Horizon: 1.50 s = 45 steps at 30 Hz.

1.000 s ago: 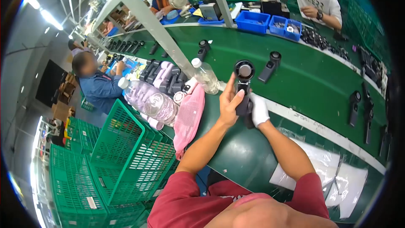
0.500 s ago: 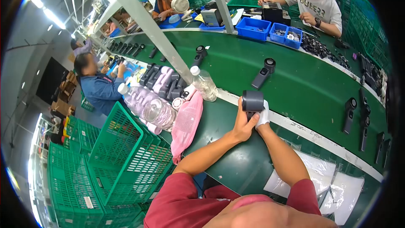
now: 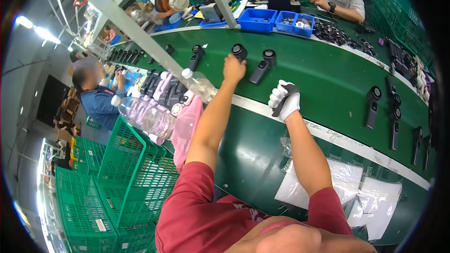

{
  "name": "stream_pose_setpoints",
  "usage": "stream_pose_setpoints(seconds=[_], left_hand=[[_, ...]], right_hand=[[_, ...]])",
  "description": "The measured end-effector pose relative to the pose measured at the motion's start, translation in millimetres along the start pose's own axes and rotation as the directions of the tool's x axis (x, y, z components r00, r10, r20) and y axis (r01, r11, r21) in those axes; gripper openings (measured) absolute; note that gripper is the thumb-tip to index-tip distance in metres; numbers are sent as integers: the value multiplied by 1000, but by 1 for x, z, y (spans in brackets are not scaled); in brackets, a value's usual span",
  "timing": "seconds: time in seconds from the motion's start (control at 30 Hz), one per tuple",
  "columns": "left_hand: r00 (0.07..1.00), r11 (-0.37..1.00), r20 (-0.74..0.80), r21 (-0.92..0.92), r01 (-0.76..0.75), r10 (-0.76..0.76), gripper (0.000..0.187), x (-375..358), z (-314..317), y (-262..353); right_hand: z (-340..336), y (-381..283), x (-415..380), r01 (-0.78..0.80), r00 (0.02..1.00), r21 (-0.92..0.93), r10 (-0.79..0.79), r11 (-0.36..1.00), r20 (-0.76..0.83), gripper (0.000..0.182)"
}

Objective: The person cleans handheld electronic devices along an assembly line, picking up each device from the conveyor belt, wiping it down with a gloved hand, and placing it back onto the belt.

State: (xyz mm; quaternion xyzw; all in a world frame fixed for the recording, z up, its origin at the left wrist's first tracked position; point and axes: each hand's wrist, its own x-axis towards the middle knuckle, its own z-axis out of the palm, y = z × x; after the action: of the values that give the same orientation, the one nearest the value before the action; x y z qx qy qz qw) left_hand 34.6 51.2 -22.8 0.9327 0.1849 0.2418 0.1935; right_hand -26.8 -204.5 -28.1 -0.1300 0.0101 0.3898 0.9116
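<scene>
My bare left hand (image 3: 233,69) is stretched out over the green conveyor belt (image 3: 323,84), its fingers closed round a dark handheld fan (image 3: 239,50). The fan's round head points up beyond my fingers, while its handle is mostly hidden under my hand. Just right of it lies another dark handheld fan (image 3: 262,67) with a grey handle. My right hand (image 3: 284,100), in a white glove with a dark grey area, hovers near the belt's front edge. Its fingers are curled in, and nothing shows sticking out of them.
Several more fans, such as one handheld fan (image 3: 372,107), lie along the belt. Plastic bottles (image 3: 199,84) and a pink mesh bag (image 3: 187,126) stand left, beside green crates (image 3: 136,168). White packets (image 3: 323,182) lie front right. A metal post (image 3: 136,28) crosses the left; co-workers sit beyond.
The fan held between both hands has moved forward and left onto the belt in my left hand. My right hand has let go and separated from it, fingers curling. The camera view has shifted.
</scene>
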Motion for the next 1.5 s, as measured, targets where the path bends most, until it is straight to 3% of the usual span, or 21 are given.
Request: stream_pose_setpoints(seconds=[0.07,0.17,0.27,0.33,0.47,0.5,0.53,0.63,0.73,0.77,0.87,1.0,1.13,1.2,1.23,1.27,1.3,1.33,1.4,1.47,1.5], left_hand=[[995,987,75,149,53,-65,55,-2,4,-9],[982,932,-183,361,30,40,59,-19,-2,16],[999,993,-21,117,-25,27,64,-37,-3,51],[972,1000,235,13,29,-31,70,-45,16,60],[943,997,332,-72,-18,41,67,-35,15,43],[954,990,267,-75,-118,134,57,-37,13,40],[963,967,257,-254,-19,86,55,-41,11,38],[972,638,231,-743,201,-37,56,-86,-44,72],[942,394,327,-877,274,71,64,-110,-84,68],[942,467,336,-837,285,27,65,-118,-98,68],[922,299,370,-897,325,110,66,-137,-99,38],[972,347,231,-916,201,47,78,-170,-128,54],[951,656,297,-736,169,88,91,-184,-101,26],[952,766,284,-635,99,113,93,-188,-105,32],[947,798,299,-596,92,115,92,-190,-108,37],[939,828,323,-554,89,115,92,-193,-115,45],[938,831,306,-555,37,163,92,-195,-115,49],[945,856,234,-511,-82,230,90,-198,-102,43],[942,892,245,-439,-105,231,87,-204,-105,51],[946,897,218,-423,-131,241,62,-210,-103,53],[943,893,215,-427,-142,253,65,-212,-101,54]], right_hand=[[-7,-13,0,27,999,57,-28,998,19,42],[-18,-27,6,72,991,148,-88,986,99,45],[-24,-30,10,87,982,206,-119,975,145,48],[-23,-27,13,92,983,228,-124,969,132,48],[-25,-25,12,81,986,272,-117,959,119,48],[-27,-26,13,76,976,279,-128,957,174,47],[-28,-28,12,90,977,285,-140,954,162,47],[-31,-27,14,124,966,330,-190,936,175,47],[-21,-25,12,91,974,343,-156,935,167,46],[-13,-23,10,28,973,348,-104,937,204,44],[9,-5,11,-115,974,173,77,978,214,44],[5,9,29,-79,980,100,59,992,188,47],[16,12,24,89,995,-170,-95,981,-27,41],[16,7,27,162,982,-450,-190,878,-17,35],[15,23,36,360,859,-481,-485,799,-164,27],[24,31,20,444,731,-894,-604,69,316,24],[33,39,5,199,412,-677,-566,-708,714,22],[61,43,-8,81,469,-715,-607,-694,642,21],[69,44,-8,15,491,-681,-588,-732,643,26],[71,41,-5,-134,651,-733,-617,-667,443,34],[71,38,-3,-197,708,-740,-615,-643,346,36]])
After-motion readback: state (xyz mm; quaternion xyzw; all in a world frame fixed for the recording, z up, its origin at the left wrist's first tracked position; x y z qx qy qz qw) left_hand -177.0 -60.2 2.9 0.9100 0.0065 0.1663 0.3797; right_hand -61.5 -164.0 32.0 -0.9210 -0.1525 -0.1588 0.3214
